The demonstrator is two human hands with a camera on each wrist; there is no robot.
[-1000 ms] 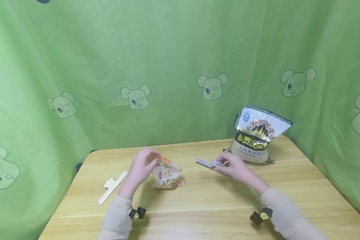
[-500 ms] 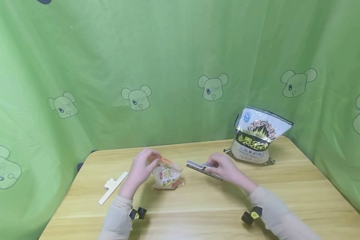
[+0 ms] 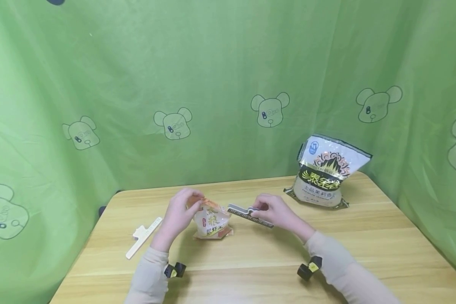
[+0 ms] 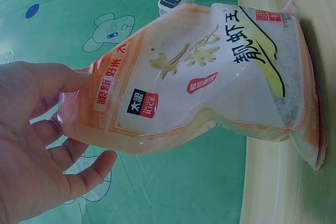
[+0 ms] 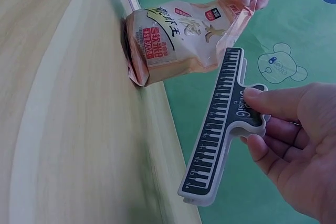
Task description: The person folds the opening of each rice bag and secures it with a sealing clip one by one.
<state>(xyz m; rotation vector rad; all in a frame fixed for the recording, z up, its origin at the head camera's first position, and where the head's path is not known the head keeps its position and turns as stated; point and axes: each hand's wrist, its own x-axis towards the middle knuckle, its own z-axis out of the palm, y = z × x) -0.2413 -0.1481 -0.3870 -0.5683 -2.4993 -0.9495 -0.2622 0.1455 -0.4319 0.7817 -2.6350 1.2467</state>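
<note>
bag (image 4: 199,77): small, orange and white, base on wooden table (image 3: 232,270), just right of left hand (image 3: 177,213)
left hand: pinching bag by its top edge
right hand (image 3: 277,211): thumb and fingers gripping clip (image 5: 212,129) by its handle
clip: piano-key print, one end beside bag; contact, cannot tell
white clip (image 3: 142,238): on table, far left
big bag (image 3: 321,175): back right, tilted

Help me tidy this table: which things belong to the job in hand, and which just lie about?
In the job:
small rice bag, pinched by the left hand
black-faced clip, held by the right hand

Apparently lying about:
white clip
large rice bag
</note>
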